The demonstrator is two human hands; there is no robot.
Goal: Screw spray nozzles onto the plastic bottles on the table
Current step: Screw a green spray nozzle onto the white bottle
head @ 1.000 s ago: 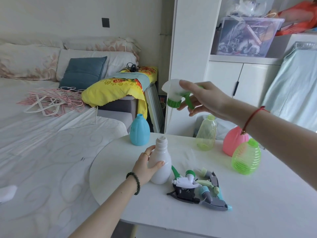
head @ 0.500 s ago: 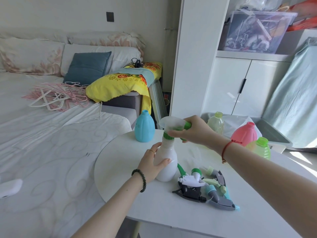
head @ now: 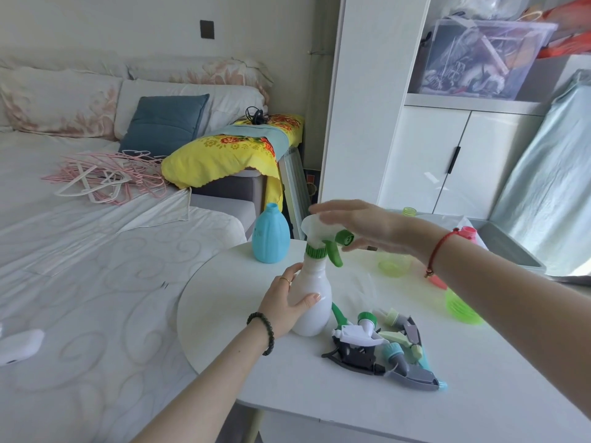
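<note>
White bottle (head: 311, 298) stands upright near the left side of the bench (head: 479, 394), long axis vertical, neck up. Left hand (head: 284, 306) is wrapped round its lower body, thumb across the front, fingers curled behind, a firm grip. On the neck sits the nozzle (head: 323, 239): green collar at the bottle mouth, white head above it, green tip pointing right and a little away, trigger hanging down on that same side. Right hand (head: 361, 227) is over the nozzle with fingers stretched out flat and loose, palm down, blurred; it lies on or just above the white head, and I cannot tell whether it touches. It grips nothing.

Behind the bottle, a blue bottle (head: 271, 235) stands uncapped at the bench's far edge, mouth up. To the right, a clear yellow-green bottle (head: 395, 262) stands upright behind the right forearm, a pink bottle (head: 465, 233) peeks over the wrist, and a green ribbed bottle (head: 463, 310) shows below the arm. Just right of the white bottle's base lies a pile of spare nozzles (head: 387, 350), jumbled, tips pointing every way.
</note>
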